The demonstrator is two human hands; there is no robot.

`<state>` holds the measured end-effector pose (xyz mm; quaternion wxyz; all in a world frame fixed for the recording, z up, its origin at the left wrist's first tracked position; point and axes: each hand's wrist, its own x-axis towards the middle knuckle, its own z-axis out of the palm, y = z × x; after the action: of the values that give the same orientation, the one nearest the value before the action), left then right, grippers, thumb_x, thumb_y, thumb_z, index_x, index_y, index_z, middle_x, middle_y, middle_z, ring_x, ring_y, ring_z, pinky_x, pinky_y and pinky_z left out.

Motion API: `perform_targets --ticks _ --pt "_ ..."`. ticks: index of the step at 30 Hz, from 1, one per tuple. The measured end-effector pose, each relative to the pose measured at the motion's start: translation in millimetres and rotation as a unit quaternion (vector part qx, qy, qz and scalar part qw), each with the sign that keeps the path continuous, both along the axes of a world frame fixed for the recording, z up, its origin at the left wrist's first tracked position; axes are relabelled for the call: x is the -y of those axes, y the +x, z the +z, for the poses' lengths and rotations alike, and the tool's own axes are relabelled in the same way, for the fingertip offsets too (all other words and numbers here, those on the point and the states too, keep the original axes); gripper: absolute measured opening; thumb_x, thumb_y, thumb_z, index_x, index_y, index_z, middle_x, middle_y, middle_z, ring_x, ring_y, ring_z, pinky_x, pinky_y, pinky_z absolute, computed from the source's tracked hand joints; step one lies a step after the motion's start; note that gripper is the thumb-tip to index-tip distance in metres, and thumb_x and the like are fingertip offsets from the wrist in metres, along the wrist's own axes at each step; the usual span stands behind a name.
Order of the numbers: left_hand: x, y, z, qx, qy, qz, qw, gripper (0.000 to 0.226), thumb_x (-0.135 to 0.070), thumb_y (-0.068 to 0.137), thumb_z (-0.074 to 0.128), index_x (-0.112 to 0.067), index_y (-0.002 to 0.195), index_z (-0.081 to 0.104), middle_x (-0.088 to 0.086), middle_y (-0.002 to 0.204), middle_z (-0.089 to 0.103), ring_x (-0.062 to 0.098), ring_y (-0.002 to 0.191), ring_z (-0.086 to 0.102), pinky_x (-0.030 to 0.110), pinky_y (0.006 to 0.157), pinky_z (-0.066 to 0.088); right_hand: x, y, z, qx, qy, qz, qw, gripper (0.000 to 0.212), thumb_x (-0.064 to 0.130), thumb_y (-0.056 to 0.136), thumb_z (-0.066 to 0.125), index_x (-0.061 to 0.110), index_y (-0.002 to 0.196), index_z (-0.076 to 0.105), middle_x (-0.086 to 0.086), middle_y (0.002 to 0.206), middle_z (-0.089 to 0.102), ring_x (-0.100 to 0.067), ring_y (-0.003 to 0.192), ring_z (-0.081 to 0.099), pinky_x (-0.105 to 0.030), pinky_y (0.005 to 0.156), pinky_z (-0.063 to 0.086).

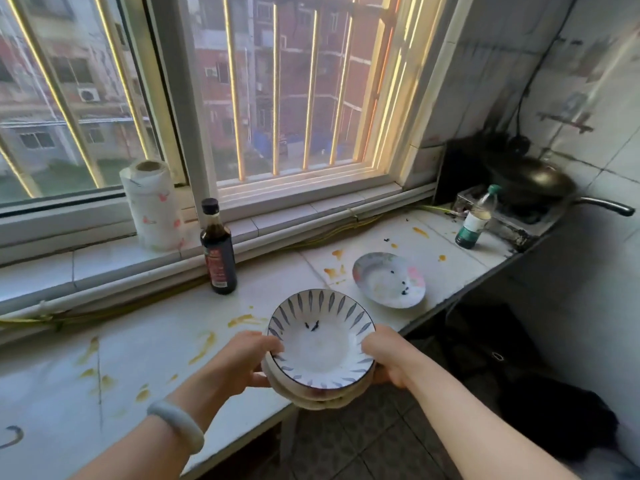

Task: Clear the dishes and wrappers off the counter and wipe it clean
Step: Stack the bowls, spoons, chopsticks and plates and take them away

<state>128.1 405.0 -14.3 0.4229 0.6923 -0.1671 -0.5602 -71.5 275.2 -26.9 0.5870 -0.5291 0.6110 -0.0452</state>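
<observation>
A stack of bowls (320, 344) is held over the counter's front edge; the top one is white with blue leaf marks and dark crumbs inside. My left hand (242, 358) grips the stack's left rim, thumb on top. My right hand (384, 358) grips its right rim the same way. Another dirty bowl (388, 280) with a pink and blue pattern sits further right on the white tiled counter (145, 351), which carries yellow-orange sauce smears and dark crumbs.
A dark sauce bottle (218, 251) stands near the window sill. A paper towel roll (152, 206) is on the sill. A green-capped bottle (476, 218) stands beside the gas stove (509, 216) holding a black wok (533, 181) at far right.
</observation>
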Motion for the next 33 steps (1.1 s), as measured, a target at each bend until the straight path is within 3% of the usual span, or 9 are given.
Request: perform_targets --ticks 3,6,8,14,18,22,27,30,33 --pt "37.5 -3.4 0.9 -0.007 -0.009 -0.015 1.0 0.023 -0.002 0.085 0.059 -0.001 0.107 0.064 0.018 0.1 0.072 0.03 0.087 0.072 0.047 0.076 0.06 29.0 -8.6 6.7 -0.004 -0.003 -0.031 0.999 0.041 0.003 0.085 0.036 0.016 0.116 0.058 -0.008 0.107 0.068 -0.026 0.095 0.065 -0.035 0.065 0.058" --pt "72.1 -8.1 1.7 -0.018 -0.01 -0.034 0.999 0.021 -0.005 0.087 0.061 -0.002 0.107 0.063 0.017 0.099 0.072 0.03 0.091 0.071 0.043 0.075 0.06 59.9 -16.8 12.3 -0.008 -0.024 -0.05 0.998 0.045 0.001 0.086 0.035 0.011 0.125 0.055 -0.007 0.111 0.063 -0.026 0.1 0.059 -0.035 0.077 0.054" --pt "95.6 -9.7 -0.1 -0.028 -0.016 -0.05 0.998 0.023 -0.007 0.086 0.063 -0.002 0.109 0.064 0.015 0.097 0.073 0.029 0.089 0.071 0.042 0.075 0.06 80.2 -22.1 16.8 -0.018 -0.031 -0.064 0.997 0.048 -0.001 0.085 0.036 0.008 0.131 0.048 -0.007 0.104 0.057 -0.026 0.095 0.054 -0.031 0.071 0.048" --pt "152.9 -22.9 -3.4 -0.051 -0.023 -0.055 0.997 0.024 -0.007 0.084 0.064 -0.003 0.108 0.065 0.014 0.093 0.073 0.028 0.082 0.07 0.039 0.07 0.059 131.4 -35.4 16.7 -0.028 -0.036 -0.101 0.994 0.054 0.001 0.087 0.036 0.009 0.14 0.039 -0.011 0.132 0.052 -0.031 0.113 0.051 -0.039 0.089 0.047" --pt "187.8 -35.7 -8.2 -0.059 -0.015 -0.032 0.998 0.024 -0.006 0.084 0.063 -0.004 0.108 0.065 0.015 0.096 0.073 0.027 0.084 0.069 0.038 0.067 0.059 167.7 -43.6 11.7 -0.018 -0.05 -0.101 0.993 0.059 -0.002 0.087 0.035 0.015 0.143 0.039 -0.01 0.115 0.057 -0.03 0.106 0.053 -0.03 0.071 0.048" --pt "221.1 -53.9 -13.4 -0.059 0.0 0.011 0.998 0.024 -0.006 0.085 0.063 -0.006 0.109 0.064 0.015 0.106 0.07 0.027 0.096 0.067 0.037 0.067 0.059 211.1 -51.2 9.5 -0.036 -0.051 -0.064 0.996 0.041 -0.005 0.086 0.035 0.008 0.119 0.054 -0.005 0.086 0.056 -0.025 0.083 0.055 -0.023 0.056 0.04" --pt "256.8 -77.2 -14.6 -0.058 0.01 0.05 0.997 0.024 -0.003 0.085 0.061 -0.007 0.109 0.063 0.015 0.107 0.068 0.028 0.1 0.066 0.038 0.074 0.058 263.1 -60.1 7.8 -0.068 -0.028 -0.021 0.997 0.03 0.002 0.088 0.039 0.001 0.117 0.046 -0.013 0.109 0.048 -0.029 0.096 0.051 -0.032 0.075 0.038" --pt "273.6 -90.3 -17.1 -0.044 0.021 0.079 0.996 0.025 -0.002 0.086 0.06 -0.008 0.109 0.064 0.013 0.106 0.068 0.025 0.097 0.065 0.037 0.074 0.057 286.7 -62.7 1.9 -0.083 -0.012 0.005 0.996 0.045 0.005 0.091 0.042 0.003 0.135 0.037 -0.015 0.138 0.038 -0.033 0.115 0.041 -0.036 0.087 0.036" --pt "282.9 -101.3 -22.6 -0.031 0.035 0.107 0.993 0.024 -0.003 0.086 0.059 -0.008 0.109 0.064 0.011 0.107 0.067 0.022 0.097 0.064 0.03 0.067 0.054 305.0 -62.7 -5.0 -0.096 -0.004 0.031 0.995 0.046 0.006 0.089 0.043 0.004 0.135 0.038 -0.016 0.132 0.04 -0.033 0.11 0.044 -0.039 0.084 0.041"
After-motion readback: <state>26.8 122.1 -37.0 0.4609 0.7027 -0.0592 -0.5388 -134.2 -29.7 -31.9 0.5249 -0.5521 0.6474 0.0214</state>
